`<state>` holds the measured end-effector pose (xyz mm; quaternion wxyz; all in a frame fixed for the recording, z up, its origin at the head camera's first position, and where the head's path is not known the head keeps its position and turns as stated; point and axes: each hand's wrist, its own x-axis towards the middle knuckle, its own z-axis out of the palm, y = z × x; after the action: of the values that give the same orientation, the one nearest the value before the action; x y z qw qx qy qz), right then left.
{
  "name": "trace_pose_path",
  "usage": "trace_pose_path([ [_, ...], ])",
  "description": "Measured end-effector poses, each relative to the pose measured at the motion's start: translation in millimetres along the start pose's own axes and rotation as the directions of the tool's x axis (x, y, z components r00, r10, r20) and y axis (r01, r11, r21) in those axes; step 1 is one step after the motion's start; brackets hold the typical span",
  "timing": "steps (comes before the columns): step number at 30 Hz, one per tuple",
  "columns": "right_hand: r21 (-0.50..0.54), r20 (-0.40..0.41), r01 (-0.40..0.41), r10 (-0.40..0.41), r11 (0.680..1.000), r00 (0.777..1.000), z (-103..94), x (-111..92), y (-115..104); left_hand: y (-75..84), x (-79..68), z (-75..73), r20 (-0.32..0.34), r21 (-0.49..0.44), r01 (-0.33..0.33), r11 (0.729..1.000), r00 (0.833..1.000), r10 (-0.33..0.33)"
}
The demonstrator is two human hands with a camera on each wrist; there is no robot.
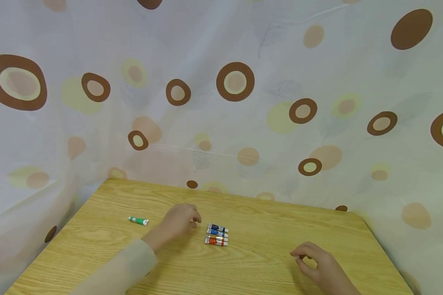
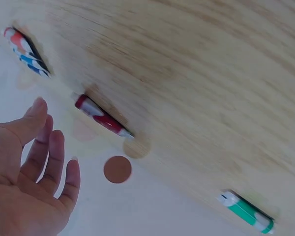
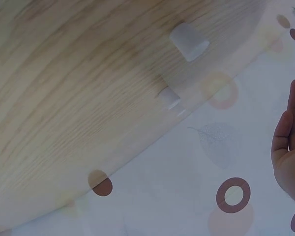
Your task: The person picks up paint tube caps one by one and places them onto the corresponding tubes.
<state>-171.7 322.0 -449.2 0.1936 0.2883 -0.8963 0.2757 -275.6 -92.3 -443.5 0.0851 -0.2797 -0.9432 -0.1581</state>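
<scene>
My left hand (image 1: 181, 221) hovers over the wooden table, left of a row of several small paint tubes (image 1: 217, 234) in dark blue, blue, brownish and red. Its fingers are loosely curled around nothing in the left wrist view. There, a dark red paint tube (image 2: 103, 115) lies alone close to the fingers; in the head view it cannot be made out. A green paint tube (image 1: 138, 221) lies farther left. Over the right part of the table is my right hand (image 1: 319, 264), thumb and forefinger bent toward each other, with no clear object between them.
Two white cylindrical pieces (image 3: 189, 42) show in the right wrist view; their kind is unclear. A pale curtain (image 1: 236, 123) with brown and yellow circles hangs along the back and sides of the wooden table (image 1: 258, 262).
</scene>
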Motion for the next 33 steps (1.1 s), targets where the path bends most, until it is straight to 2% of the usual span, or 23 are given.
trace_pose_path([
  [9,0.013,-0.091,0.056,-0.054,0.998,0.994,1.7,3.4,-3.6,-19.5,-7.4,-5.0,0.029,-0.014,0.047,0.999,0.998,-0.047],
  [15,0.038,-0.117,0.069,-0.064,0.997,0.991,2.5,4.1,-5.5,-29.3,-12.5,-4.1,0.07,0.001,0.054,0.999,0.996,-0.054],
  [18,0.031,-0.127,0.037,-0.032,0.999,0.991,3.0,4.3,-7.6,-31.8,-14.7,-3.9,0.087,0.002,0.056,0.998,0.995,-0.056],
  [22,0.011,-0.138,-0.086,0.086,0.996,0.987,2.2,3.9,-13.5,-33.4,-15.4,-2.5,0.106,-0.022,0.084,0.996,0.991,-0.081],
  [27,0.0,-0.126,-0.225,0.223,0.974,0.967,-0.4,3.5,-19.9,-32.4,-14.1,-1.7,0.119,-0.072,0.127,0.989,0.986,-0.118],
  [30,0.002,-0.119,-0.259,0.257,0.966,0.959,-0.7,4.2,-20.8,-31.6,-14.2,-1.8,0.124,-0.09,0.155,0.984,0.982,-0.143],
  [33,0.004,-0.132,-0.263,0.261,0.965,0.956,0.0,4.5,-20.9,-31.5,-14.8,-1.5,0.123,-0.086,0.156,0.984,0.982,-0.145],
])
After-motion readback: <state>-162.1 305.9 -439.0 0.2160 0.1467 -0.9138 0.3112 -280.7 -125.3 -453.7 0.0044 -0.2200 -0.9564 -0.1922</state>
